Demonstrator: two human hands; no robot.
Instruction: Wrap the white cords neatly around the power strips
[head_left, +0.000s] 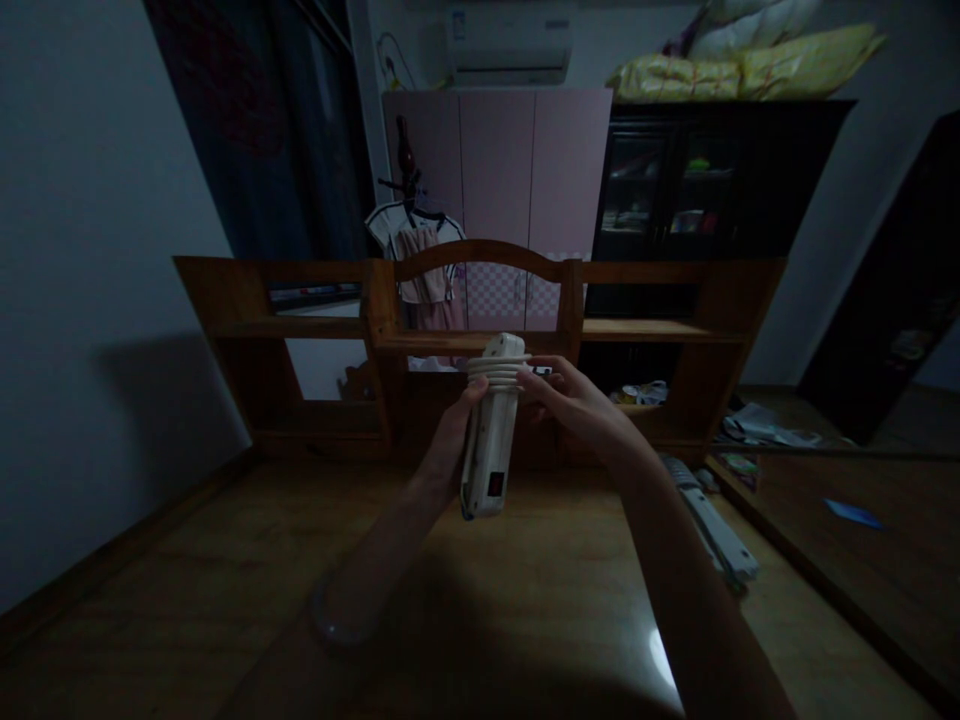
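A white power strip (491, 440) with a red switch near its lower end is held upright above the wooden desk (225, 590). Its white cord is wound in several turns around the upper part (499, 376). My left hand (450, 440) grips the strip's body from the left, fingers wrapped behind it. My right hand (574, 405) is closed at the coil, pinching the cord's plug end by the strip's top right.
A wooden hutch shelf (480, 340) stands at the desk's back. A second white power strip (712, 525) lies on the desk at right. Papers (757, 425) and a blue slip (855, 513) lie further right. Behind are a pink wardrobe (525, 180) and a dark cabinet (705, 190).
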